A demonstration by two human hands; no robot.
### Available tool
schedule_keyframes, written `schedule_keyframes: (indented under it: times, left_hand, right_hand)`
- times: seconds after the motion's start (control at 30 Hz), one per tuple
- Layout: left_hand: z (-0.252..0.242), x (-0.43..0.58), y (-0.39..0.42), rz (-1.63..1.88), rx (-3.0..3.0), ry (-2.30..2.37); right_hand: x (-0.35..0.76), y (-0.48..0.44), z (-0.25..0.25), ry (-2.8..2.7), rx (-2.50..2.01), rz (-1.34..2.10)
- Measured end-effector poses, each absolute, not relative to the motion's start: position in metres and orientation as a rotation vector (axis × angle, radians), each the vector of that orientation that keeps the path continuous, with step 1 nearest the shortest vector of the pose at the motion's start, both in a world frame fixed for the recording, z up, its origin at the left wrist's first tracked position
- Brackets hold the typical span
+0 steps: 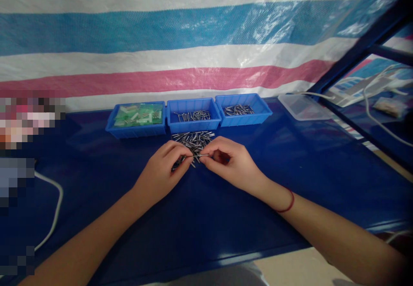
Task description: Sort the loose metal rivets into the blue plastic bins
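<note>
Between my two hands a thin metal pin (197, 155) lies almost level. My left hand (166, 163) pinches its left end between thumb and fingers. The right end sits between the thumb and fingertips of my right hand (234, 163), which is closed on it too. Just behind and partly under the hands spreads a pile of similar metal pins (195, 140) on the dark blue table (180, 230). My hands cover the front of this pile. The exact kind of the small pin is too fine to make out.
Three blue bins stand in a row behind the pile: a left bin (142, 132) with green bags, a middle bin (193, 125) and a right bin (247, 119) with metal pieces. A clear plastic lid (303, 107) lies right, near a dark metal frame (358, 64). A white cable (60, 200) runs at left.
</note>
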State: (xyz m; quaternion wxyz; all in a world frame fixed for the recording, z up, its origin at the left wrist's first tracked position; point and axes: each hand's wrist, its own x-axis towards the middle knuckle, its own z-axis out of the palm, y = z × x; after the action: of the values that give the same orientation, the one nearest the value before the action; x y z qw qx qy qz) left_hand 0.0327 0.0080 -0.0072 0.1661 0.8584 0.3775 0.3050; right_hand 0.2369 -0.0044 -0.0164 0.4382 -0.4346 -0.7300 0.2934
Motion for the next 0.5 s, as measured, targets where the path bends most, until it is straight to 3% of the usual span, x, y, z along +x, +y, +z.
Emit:
schedule_keyframes:
  times: [0.3,0.5]
  left_hand:
    - [-0.012,0.031,0.009,0.8,2.613,1.001]
    - [-0.006,0.025,0.014,0.798,2.66,1.137]
  right_hand:
    - [0.236,-0.007,-0.01,-1.809,-1.098,0.801]
    - [0.258,0.02,-0.009,-1.125,-1.198,1.062]
